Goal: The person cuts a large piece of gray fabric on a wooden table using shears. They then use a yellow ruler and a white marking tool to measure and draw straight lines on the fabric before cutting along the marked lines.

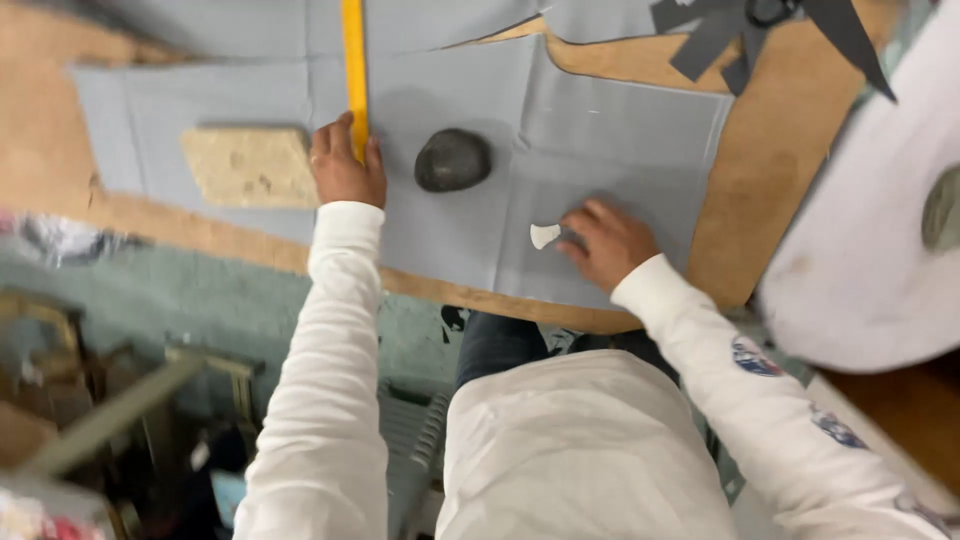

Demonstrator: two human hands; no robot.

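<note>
- a sheet of grey fabric [600,140] is being kept spread flat over a brown wooden board [770,160], filling the upper middle of the frame.
- a yellow ruler [354,70] is being pressed onto the fabric by the left hand [345,165] at upper centre-left; the fingers are lying flat on its lower end, pressing down rather than closing around it.
- a small white piece of tailor's chalk [543,235] is being pinched in the fingertips of the right hand [610,243], just right of centre, with its edge touching the fabric near the lower border of the sheet.
- the chalk is being held well apart from the ruler, so no line is being drawn along the ruler's edge at this moment.
- a dark rounded stone [453,160] is sitting on the fabric between the two hands, and a pale rectangular block [248,167] is lying on it to the left of the left hand; both appear to be serving as weights.
- faint white marks are showing on the fabric in the upper right part of the sheet; they are too slight to be read as finished lines.
- judged from this, the laying-out and weighting are looking done, marking is looking under way with little visible so far, and this sheet is showing no fresh cut.
- dark grey cut pieces [720,40] are lying at the upper right of the frame.
</note>
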